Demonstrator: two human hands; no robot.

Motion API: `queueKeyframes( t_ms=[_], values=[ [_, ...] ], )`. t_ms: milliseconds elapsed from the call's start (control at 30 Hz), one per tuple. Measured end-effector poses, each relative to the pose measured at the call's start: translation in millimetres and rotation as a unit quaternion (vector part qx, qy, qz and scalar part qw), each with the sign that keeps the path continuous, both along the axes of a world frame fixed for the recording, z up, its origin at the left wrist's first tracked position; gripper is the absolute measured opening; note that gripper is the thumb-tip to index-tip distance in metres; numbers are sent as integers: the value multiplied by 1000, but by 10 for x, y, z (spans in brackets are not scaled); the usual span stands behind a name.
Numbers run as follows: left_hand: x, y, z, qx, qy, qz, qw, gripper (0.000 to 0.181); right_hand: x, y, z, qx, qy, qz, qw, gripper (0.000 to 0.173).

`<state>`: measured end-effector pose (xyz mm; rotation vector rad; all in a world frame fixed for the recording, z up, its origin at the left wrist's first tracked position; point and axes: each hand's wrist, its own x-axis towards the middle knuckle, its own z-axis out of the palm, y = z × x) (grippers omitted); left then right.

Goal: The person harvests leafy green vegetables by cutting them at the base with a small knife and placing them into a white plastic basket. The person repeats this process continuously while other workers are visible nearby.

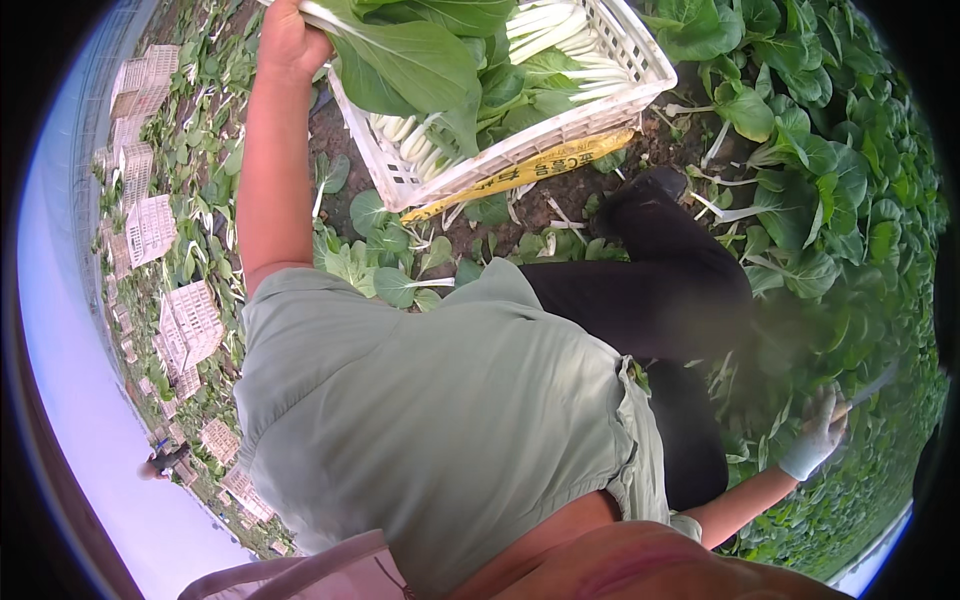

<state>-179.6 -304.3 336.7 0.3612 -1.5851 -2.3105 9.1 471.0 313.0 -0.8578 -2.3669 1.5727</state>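
Observation:
At the top edge, my bare left hand (291,41) grips the pale stalk of a large leafy green, likely bok choy (409,64). Its broad leaves hang over a white plastic crate (495,148), covering part of the contents. Inside the crate, bundles of similar greens (551,34) show their white stalks. Far from it, at the lower right, my right hand (816,431) wears a white glove. It is closed around the light-coloured handle of a knife (874,386), whose blurred blade points away over the standing leaves.
Dense leafy plants (825,157) grow along the right. A yellow printed bag (525,169) lies under the crate's near side. Loose cut leaves (405,285) litter the soil by my bent leg (637,292). Several crates (187,322) stand across the field, with another person (165,459) far off.

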Motion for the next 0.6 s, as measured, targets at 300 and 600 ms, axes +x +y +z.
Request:
queueKeyframes(
  t_ms=[300, 600],
  values=[
    [-436, 1447, -307, -782, -146, -126, 593, 65, -3, -29, 48, 76, -5, 28, 997, 39],
    [252, 660, -221, 196, -88, 27, 976, 37, -8, -57, -19, 33, -37, 3, 999, 41]
  ],
)
